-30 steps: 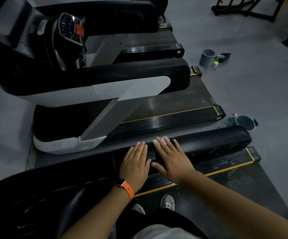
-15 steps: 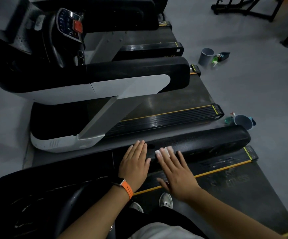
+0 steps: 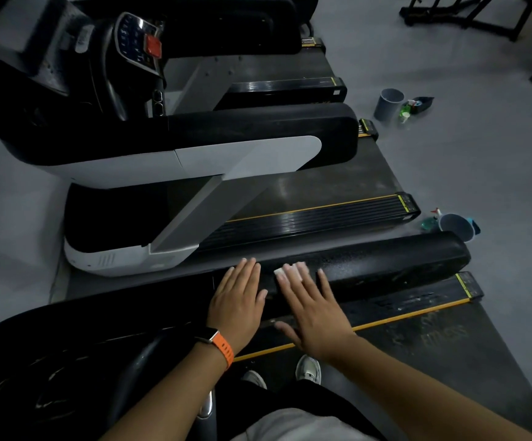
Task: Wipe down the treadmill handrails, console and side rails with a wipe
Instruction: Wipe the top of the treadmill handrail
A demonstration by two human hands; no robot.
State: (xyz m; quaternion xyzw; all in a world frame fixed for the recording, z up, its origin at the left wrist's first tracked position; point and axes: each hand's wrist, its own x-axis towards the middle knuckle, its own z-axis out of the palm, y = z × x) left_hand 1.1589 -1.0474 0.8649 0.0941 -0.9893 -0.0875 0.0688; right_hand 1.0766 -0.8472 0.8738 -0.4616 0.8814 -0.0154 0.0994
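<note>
Wipe [image 3: 280, 272] | under right hand [image 3: 317, 316], fingers flat, spread, apparently on handrail [image 3: 385, 265] | left hand [image 3: 237, 303] flat beside

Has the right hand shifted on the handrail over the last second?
Yes. The right hand has slid back across the handrail toward the yellow stripe, and the wipe now shows under its fingertips.

handrail [image 3: 385, 265] bare toward end, left hand [image 3: 237, 300] beside
</note>
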